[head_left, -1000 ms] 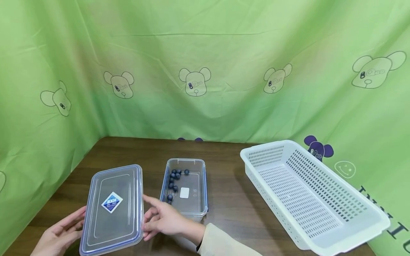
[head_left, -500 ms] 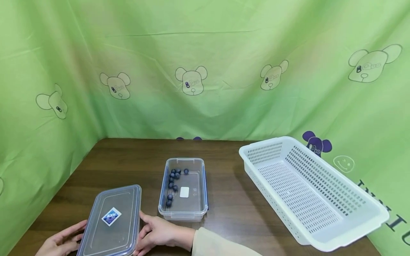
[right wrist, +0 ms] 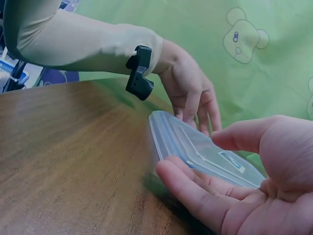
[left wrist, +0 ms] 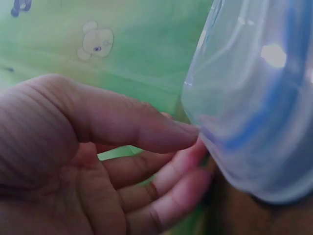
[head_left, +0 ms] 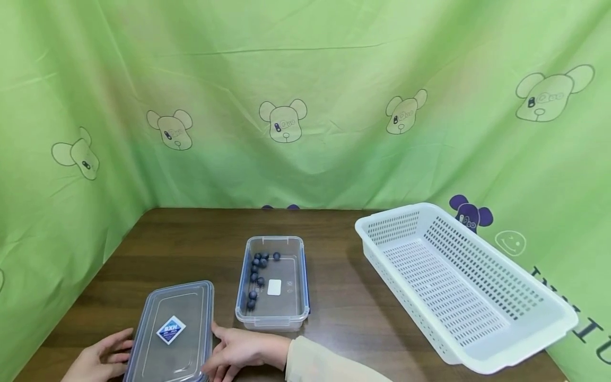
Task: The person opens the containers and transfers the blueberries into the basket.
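Note:
A clear plastic lid (head_left: pixel 183 302) with a blue seal and a blue-and-white diamond label lies low over the table's front left, tilted in the right wrist view. My left hand (head_left: pixel 98 358) is at its left edge, thumb tip and fingertips meeting at the rim in the left wrist view. On the opposite edge my right hand (head_left: pixel 238 350) grips it, thumb above and fingers beneath in the right wrist view. Right of the lid stands a clear container (head_left: pixel 286 321) without a cover. Several blueberries (head_left: pixel 254 277) lie along its left side, by a white square sticker.
A long white perforated basket (head_left: pixel 406 302) stands on the right side of the brown wooden table (head_left: pixel 329 239). Green cloth (head_left: pixel 229 159) with bear-head drawings hangs behind and at both sides.
Both hands have brought the lid down towards the table's front, and it lies flatter in view. The container, blueberries and basket stay in place.

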Tool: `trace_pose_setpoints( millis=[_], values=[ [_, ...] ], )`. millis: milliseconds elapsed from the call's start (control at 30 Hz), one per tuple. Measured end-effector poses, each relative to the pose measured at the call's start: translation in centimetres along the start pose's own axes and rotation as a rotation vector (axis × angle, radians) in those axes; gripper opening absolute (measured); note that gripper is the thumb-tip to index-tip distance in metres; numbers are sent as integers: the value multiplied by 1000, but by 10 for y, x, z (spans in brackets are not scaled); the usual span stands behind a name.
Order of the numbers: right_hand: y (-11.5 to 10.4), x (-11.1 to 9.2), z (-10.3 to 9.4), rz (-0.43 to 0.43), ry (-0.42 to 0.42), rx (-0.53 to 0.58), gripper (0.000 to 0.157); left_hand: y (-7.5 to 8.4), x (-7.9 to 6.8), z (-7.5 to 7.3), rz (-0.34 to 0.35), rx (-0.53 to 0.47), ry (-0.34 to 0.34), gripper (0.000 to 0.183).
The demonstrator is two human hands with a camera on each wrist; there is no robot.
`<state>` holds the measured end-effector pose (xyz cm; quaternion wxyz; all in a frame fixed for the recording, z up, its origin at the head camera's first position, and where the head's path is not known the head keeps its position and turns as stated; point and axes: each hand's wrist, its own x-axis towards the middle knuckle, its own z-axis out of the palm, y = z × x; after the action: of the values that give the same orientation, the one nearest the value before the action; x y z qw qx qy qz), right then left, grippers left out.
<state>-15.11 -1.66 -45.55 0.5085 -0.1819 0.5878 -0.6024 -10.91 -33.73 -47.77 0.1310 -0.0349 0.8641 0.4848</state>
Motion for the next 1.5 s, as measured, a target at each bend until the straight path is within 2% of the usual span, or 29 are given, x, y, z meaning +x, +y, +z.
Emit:
trace_pose_setpoints(
  millis=[133,233,267,333,433,500,633,700,800,900,1100,1300,1500],
  values=[
    [2,-5,-1,-11,-10,-16,76,22,-2,8,-15,257,129,63],
    [0,-11,0,-12,-26,-71,71,41,-6,13,34,359,269,58],
    [-3,-14,-1,-13,-33,-92,69,46,-8,16,64,344,326,55],
    [-11,-20,-4,-12,-55,-113,64,54,-8,23,136,235,421,50],
    [-28,-30,-14,-54,-57,-126,58,64,-3,36,262,17,489,43],
    [-42,-36,-25,-89,-44,-129,55,73,3,47,327,-178,460,48],
    [-67,-47,-48,-165,21,-152,50,91,15,73,390,-485,322,61],
    [-77,-52,-60,-183,52,-163,49,100,20,88,359,-613,235,57],
    [-87,-56,-78,-190,116,-172,48,113,24,108,257,-727,140,53],
    [-91,-56,-94,-168,182,-192,46,124,28,126,178,-774,86,64],
    [-89,-45,-112,-58,291,-265,37,133,37,147,105,-836,32,71],
    [-80,-27,-117,62,374,-381,26,132,41,153,111,-854,30,70],
    [-73,-12,-113,122,411,-492,15,128,42,156,121,-901,34,72]
  ],
)
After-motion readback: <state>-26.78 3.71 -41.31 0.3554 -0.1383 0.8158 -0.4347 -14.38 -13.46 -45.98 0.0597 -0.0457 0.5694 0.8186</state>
